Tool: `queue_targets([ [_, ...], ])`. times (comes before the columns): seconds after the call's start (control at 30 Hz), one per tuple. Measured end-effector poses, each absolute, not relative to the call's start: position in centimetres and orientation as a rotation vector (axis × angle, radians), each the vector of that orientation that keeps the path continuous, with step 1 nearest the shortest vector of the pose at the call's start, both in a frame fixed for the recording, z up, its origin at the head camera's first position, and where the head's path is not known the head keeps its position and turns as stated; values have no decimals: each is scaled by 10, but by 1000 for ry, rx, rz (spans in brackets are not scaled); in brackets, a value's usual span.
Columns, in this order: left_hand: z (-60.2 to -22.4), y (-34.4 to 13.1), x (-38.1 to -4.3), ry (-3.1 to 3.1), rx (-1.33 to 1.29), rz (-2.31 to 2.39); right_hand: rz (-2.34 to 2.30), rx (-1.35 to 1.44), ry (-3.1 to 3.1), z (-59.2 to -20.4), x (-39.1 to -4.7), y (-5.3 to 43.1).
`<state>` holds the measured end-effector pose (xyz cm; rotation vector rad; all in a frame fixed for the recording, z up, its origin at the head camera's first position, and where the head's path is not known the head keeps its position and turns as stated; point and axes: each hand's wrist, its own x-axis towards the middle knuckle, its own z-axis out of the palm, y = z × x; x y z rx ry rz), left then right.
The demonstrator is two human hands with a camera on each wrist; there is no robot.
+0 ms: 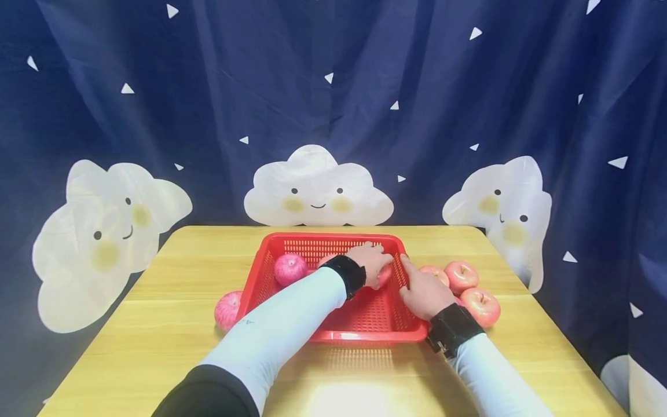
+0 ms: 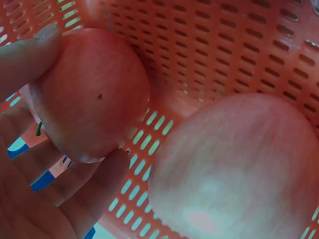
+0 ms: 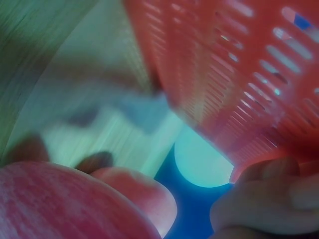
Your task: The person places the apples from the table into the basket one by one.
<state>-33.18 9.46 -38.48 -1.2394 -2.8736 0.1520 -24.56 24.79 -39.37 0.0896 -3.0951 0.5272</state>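
Observation:
A red plastic basket [image 1: 359, 336] with slotted walls stands on the table. My left hand [image 1: 371, 263] reaches into its back right corner and grips an apple [image 2: 94, 94], the thumb on one side and fingers around the other. Close by in the left wrist view lies another apple [image 2: 239, 169] on the basket floor. A deeper pink apple [image 1: 290, 269] sits in the back left of the basket. My right hand [image 1: 427, 292] holds the basket's right rim, index finger stretched along it; in the right wrist view its other fingers [image 3: 269, 189] look bent at the rim, partly cut off.
Several apples [image 1: 480, 307] lie on the table to the right of the basket, close to my right wrist. One more pink apple [image 1: 227, 310] sits against the basket's left side. The wooden table [image 1: 156, 347] ends at a dark blue curtain [image 1: 323, 104] with clouds.

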Motion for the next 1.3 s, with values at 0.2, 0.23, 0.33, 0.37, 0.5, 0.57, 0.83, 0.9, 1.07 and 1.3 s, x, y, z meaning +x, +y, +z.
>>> queue_targets([
  [0.2,-401,94,-343,-2863,-1227,139,544,79,-3107,-390,-246,244],
  [0.23,-403,94,-344,-2861,-1222,139,542,74,-3110,-390,-246,243],
  [0.33,-409,94,-348,-2844,-1217,136,530,81,-3106,-389,-247,242],
  [0.37,-409,93,-348,-2838,-1221,135,530,79,-3103,-389,-247,242],
  [0.5,-407,90,-346,-2820,-1247,141,534,82,-3095,-390,-247,241],
  [0.57,-405,86,-344,-2823,-1257,138,535,88,-3090,-390,-247,241],
  [0.83,-394,67,-338,-2901,-1250,56,525,116,-3071,-391,-244,244],
  [0.9,-390,63,-336,-2893,-1252,44,518,115,-3072,-393,-244,246],
  [1.07,-382,53,-335,-2881,-1231,25,534,93,-3081,-395,-245,247],
  [1.3,-367,24,-333,-2934,-1181,4,561,81,-3093,-395,-246,248],
])
